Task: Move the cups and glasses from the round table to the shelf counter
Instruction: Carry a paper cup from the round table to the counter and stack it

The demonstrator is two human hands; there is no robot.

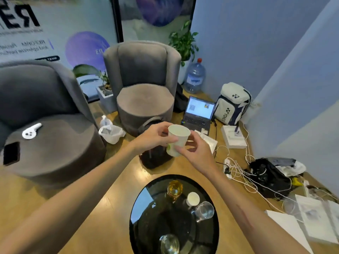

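Observation:
Both hands hold a white paper cup (177, 139) in the air above the floor, beyond the round table. My left hand (155, 136) grips its left side near the rim, and my right hand (195, 150) has its thumb and fingers curled round its lower right side. Below stands the round black glass table (146, 217). On it are an amber glass (175, 188), a small white paper cup (193, 198), a clear glass (204, 210) next to that cup, and another clear glass (169, 243) at the near edge.
Two grey armchairs (145, 85) (47, 125) stand beyond the table. A dark bag (156, 158) sits on the floor under the held cup. A laptop (199, 112), a white backpack (232, 103), a water jug (194, 77) and tangled cables (242, 171) crowd the right. Papers (311, 217) lie at the lower right.

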